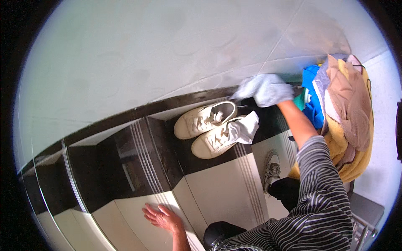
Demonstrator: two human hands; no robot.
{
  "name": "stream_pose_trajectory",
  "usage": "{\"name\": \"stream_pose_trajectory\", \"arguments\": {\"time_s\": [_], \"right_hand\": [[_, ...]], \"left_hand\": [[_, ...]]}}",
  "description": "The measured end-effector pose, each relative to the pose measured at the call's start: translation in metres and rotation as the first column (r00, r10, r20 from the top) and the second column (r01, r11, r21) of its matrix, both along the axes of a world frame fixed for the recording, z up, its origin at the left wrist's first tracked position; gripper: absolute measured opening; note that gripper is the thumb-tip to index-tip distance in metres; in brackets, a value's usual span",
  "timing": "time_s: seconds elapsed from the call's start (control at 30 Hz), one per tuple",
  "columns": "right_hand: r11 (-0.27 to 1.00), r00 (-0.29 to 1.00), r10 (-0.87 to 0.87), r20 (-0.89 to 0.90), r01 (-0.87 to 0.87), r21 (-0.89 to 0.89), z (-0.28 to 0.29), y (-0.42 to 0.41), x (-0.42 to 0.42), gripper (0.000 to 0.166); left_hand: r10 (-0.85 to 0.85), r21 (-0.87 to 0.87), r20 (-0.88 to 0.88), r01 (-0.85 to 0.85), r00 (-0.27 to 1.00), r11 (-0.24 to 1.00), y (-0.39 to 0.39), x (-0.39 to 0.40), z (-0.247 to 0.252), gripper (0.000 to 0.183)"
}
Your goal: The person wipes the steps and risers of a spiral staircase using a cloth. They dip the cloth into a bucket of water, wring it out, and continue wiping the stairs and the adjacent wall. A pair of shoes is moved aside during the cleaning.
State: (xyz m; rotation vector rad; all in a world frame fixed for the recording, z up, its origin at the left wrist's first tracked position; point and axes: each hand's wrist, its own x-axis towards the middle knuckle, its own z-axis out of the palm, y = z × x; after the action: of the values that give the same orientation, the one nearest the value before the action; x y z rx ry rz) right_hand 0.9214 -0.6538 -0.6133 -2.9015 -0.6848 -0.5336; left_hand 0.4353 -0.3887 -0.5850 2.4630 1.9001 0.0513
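Observation:
My right hand [272, 94] is wrapped in or shut on a pale blue-white cloth [263, 89], blurred, against the dark skirting beside the wall; the cloth hides its fingers. My left hand [162, 217] rests with fingers apart on the light edge of a stair tread, with nothing in it. Between the hands a pair of off-white lace-up sneakers stands on a dark stair tread: one shoe [204, 120] close to the wall, the other shoe [216, 139] nearer me, with a white sock [246, 128] hanging out of its opening.
A heap of clothes and towels [348, 109], tan, yellow and blue, lies at the right by the wall [188, 47]. Black-and-white stairs [216, 191] with grooved edges run to the left. My foot in a grey sneaker [272, 168] stands near the heap. Metal furniture [364, 216] is at lower right.

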Motion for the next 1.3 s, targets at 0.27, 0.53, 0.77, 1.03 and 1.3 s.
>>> {"name": "stream_pose_trajectory", "arguments": {"time_s": [0.27, 0.53, 0.77, 1.03, 1.3], "right_hand": [[0.907, 0.804, 0.210, 0.556, -0.373, 0.197, 0.075, -0.033, -0.008, 0.017], [0.655, 0.749, -0.016, 0.663, -0.493, 0.573, 0.228, 0.000, -0.077, 0.028], [-0.112, 0.747, 0.646, 0.158, -0.112, 0.987, 0.247, 0.073, -0.163, 0.029], [0.545, 0.547, 0.825, -0.143, -0.702, 0.459, 0.108, 0.359, -0.255, 0.050], [0.477, 0.465, 0.876, -0.128, -0.795, 0.375, 0.043, 0.284, -0.330, 0.045]], "left_hand": [[0.024, 0.003, 0.029, -0.024, 0.999, 1.000, 0.004, 0.001, 0.004, 0.055], [0.070, -0.018, 0.081, -0.069, 0.994, 0.997, -0.001, -0.001, 0.008, 0.055], [0.046, 0.020, 0.066, -0.047, 0.997, 0.999, 0.001, -0.001, 0.000, 0.054], [-0.021, 0.128, 0.420, -0.036, 0.907, 0.991, 0.010, -0.032, 0.002, 0.039], [-0.013, 0.113, 0.791, -0.124, 0.612, 0.986, 0.008, -0.027, -0.013, 0.037]]}}
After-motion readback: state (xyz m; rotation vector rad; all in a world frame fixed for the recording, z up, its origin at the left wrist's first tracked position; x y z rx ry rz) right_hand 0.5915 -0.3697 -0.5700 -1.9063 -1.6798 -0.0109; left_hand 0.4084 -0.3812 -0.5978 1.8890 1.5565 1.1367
